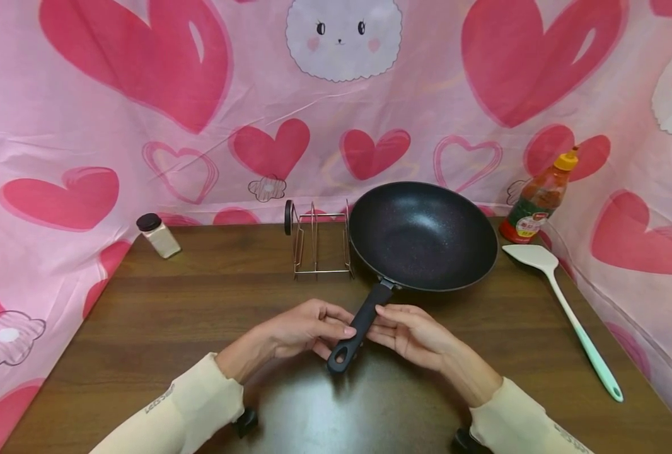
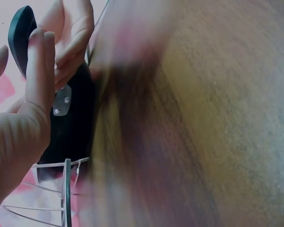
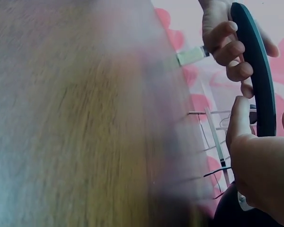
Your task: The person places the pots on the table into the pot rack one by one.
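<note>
A black wok (image 1: 423,236) sits toward the back of the table, with its long black handle (image 1: 367,315) pointing at me. My left hand (image 1: 307,331) holds the handle near its looped end, thumb on top and fingers beneath. Farther up, from the other side, my right hand (image 1: 412,334) grips the same handle between its thumb and fingers. The right wrist view has the left fingers (image 3: 236,49) bent against the underside of the handle. In the left wrist view the wok's metal handle bracket (image 2: 62,100) shows beyond both hands.
Left of the wok stands a wire rack (image 1: 315,272) with a black round end piece. A black-capped seasoning jar (image 1: 162,238) is at the far left. On the right are a yellow-capped sauce bottle (image 1: 539,202) and a spatula (image 1: 568,309). Pink heart-print cloth (image 1: 200,157) hangs behind the table (image 1: 200,302).
</note>
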Demonstrator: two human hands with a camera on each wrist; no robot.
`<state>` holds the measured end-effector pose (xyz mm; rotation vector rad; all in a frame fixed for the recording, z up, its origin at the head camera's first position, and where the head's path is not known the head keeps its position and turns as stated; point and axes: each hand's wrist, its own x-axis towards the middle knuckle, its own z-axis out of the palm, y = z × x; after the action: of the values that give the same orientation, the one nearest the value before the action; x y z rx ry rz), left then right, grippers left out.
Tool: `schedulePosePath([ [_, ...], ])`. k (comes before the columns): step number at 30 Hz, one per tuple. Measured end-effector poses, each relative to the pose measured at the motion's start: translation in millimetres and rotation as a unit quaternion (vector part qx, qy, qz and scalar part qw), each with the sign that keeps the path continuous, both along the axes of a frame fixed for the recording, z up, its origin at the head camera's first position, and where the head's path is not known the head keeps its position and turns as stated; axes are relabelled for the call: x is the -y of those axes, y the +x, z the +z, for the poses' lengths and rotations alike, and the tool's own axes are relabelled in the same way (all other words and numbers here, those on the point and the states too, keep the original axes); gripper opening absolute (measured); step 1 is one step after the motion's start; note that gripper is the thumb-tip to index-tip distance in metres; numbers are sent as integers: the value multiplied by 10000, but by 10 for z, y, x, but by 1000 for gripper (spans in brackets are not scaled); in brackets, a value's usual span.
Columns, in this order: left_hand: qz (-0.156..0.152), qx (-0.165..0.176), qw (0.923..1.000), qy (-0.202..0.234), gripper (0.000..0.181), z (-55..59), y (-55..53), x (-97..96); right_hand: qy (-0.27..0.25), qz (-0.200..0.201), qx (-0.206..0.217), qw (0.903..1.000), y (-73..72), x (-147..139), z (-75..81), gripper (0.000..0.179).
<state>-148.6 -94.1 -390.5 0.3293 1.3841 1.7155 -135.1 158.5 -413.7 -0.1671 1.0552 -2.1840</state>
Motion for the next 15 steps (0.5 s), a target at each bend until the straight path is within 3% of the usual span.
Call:
schedulePosePath([
  [15, -179, 178, 9995, 168, 37, -31, 11, -5, -592, -234, 236, 9977, -8, 61, -16, 27],
])
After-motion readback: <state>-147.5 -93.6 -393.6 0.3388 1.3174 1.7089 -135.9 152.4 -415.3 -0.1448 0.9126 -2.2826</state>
